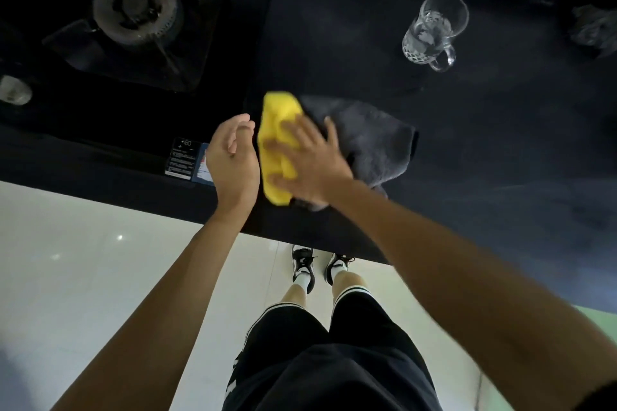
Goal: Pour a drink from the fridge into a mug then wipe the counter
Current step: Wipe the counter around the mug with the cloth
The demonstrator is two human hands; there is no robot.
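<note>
While your right hand [310, 163] lies flat on the cloths, its fingers [330, 130] are straight and spread; they press down and grip nothing. Under the palm is a folded yellow cloth [278, 113], and its long axis runs from the near edge of the table [500, 143] away from you. A grey cloth [374, 140] touches it and spreads out to the right, partly under the same hand. Your left hand [233, 157] stands on its edge just beside the yellow cloth, with the palm turned toward it and the fingers relaxed, a little bent, holding nothing; I cannot tell if it touches the cloth. The glass mug [430, 28] stands upright well apart from the cloths, at the far right, and its handle points back toward you and to the right. Whether it holds a drink, I cannot tell. A stove burner [137, 7] is at the far left.
</note>
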